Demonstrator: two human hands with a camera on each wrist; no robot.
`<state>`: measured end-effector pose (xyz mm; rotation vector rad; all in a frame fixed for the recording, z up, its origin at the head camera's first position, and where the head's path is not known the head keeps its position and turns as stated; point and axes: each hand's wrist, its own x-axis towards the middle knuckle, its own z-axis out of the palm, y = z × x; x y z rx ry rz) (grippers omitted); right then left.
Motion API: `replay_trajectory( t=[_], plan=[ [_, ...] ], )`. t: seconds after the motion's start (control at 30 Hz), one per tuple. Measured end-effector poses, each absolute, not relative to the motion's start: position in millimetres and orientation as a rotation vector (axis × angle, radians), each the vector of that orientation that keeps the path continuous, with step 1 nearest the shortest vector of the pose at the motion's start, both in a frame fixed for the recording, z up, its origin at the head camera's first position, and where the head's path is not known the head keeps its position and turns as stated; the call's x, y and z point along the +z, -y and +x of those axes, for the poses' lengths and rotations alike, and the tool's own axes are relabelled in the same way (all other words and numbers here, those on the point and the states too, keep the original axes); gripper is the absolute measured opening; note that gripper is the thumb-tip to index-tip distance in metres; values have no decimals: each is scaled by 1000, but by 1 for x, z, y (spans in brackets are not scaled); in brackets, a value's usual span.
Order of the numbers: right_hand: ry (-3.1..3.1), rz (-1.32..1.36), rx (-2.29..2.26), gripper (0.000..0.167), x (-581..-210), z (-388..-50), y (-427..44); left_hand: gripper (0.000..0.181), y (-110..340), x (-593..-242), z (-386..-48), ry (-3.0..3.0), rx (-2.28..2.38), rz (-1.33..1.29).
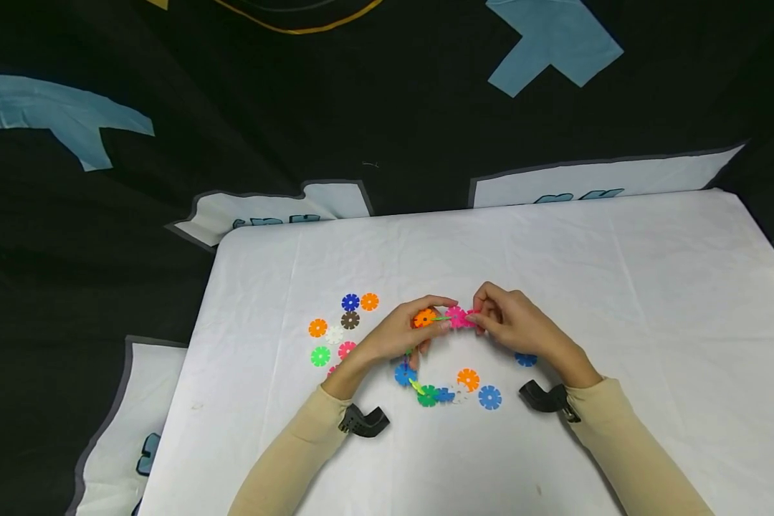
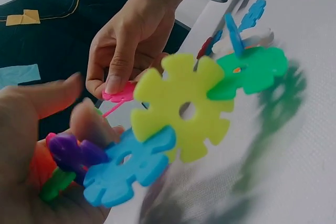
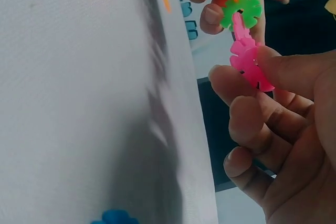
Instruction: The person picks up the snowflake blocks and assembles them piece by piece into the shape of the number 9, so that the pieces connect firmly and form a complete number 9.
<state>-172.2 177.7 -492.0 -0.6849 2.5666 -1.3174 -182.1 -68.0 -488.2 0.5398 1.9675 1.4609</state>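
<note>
Black cloth (image 1: pixel 284 107) with pale-blue patches (image 1: pixel 555 43) hangs beyond the far edge of the white-covered bench (image 1: pixel 651 344). Work lies around mid-bench, nearer the left edge than the right. Chain of notched discs (image 1: pixel 405 374) spans the two hands, then curves back toward the near edge. Left hand (image 1: pixel 393 328): grip curled about the chain beside an orange link (image 1: pixel 425 318); purple and blue discs lie by the palm in the wrist view. Right hand (image 1: pixel 514 317): grip narrow, thumb and finger pinching the pink end disc (image 3: pixel 247 56), which sits against a second pink piece next to a green link (image 3: pixel 247 8). Lower run: blue, yellow, green, blue. White disc (image 1: pixel 460 396) at its tail is small and partly covered; joined or merely touching, hard to say. Nearby: orange disc (image 1: pixel 468 380), light-blue disc (image 1: pixel 489 397); another blue disc (image 1: pixel 525 360) beside the right wrist. Toward the left edge, scattered discs (image 1: pixel 350 320): dark blue, orange, brown, white, green, pink.
</note>
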Motion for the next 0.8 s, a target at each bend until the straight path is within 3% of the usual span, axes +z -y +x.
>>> replay_trajectory(
  t=[0.37, 0.63, 0.8],
  plan=[
    [-2604, -690, -1352, 16, -491, -169, -172, 31, 69, -495, -183, -2320, 1325, 634],
    [-2685, -743, -1368, 19, -492, -168, -167, 44, 69, -494, -182, -2296, 1299, 728],
    [-2745, -790, -1365, 21, -493, -167, -165, 43, 69, -494, -182, -2306, 1304, 702]
  ],
)
